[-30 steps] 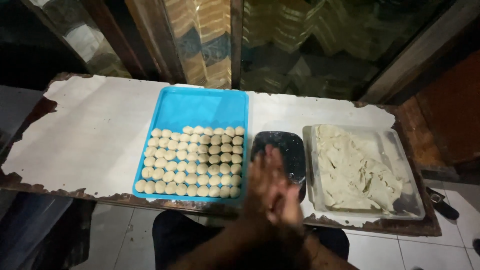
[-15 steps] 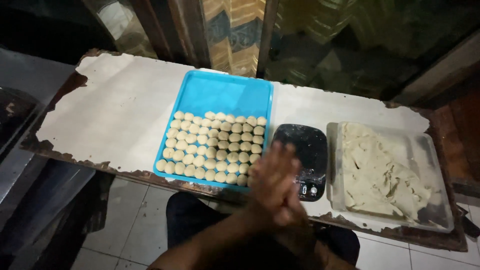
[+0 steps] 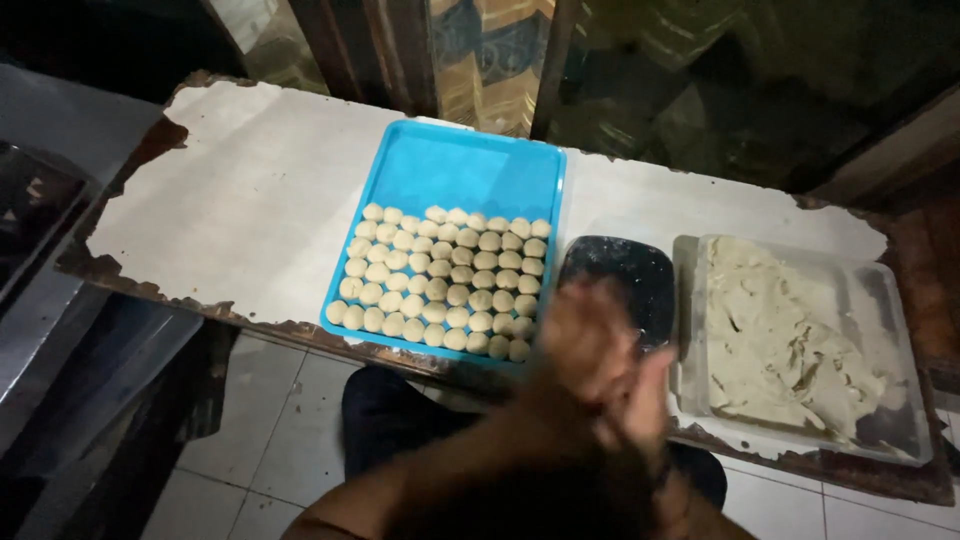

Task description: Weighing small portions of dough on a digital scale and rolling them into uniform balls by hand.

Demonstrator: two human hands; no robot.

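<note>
My left hand (image 3: 583, 340) and my right hand (image 3: 648, 398) are pressed palm to palm over the table's near edge, both blurred. Anything between the palms is hidden. Just left of them a blue tray (image 3: 470, 170) holds several rows of small pale dough balls (image 3: 445, 285) in its near half, while its far half is bare. A black kitchen scale (image 3: 620, 270) lies right behind my hands. To the right, a clear plastic tub (image 3: 905, 300) holds a flattened mass of pale dough (image 3: 780, 330).
The table (image 3: 250, 200) has a worn white top with chipped brown edges. Dark window panes and wooden frames (image 3: 545, 60) stand behind it. My dark-trousered legs (image 3: 390, 420) and a white tiled floor (image 3: 270, 420) show below. A dark object (image 3: 30, 220) sits at the left.
The view has swung to the left, so the tray and tub sit further right in frame. My hands stay pressed together, sliding against each other near the scale.
</note>
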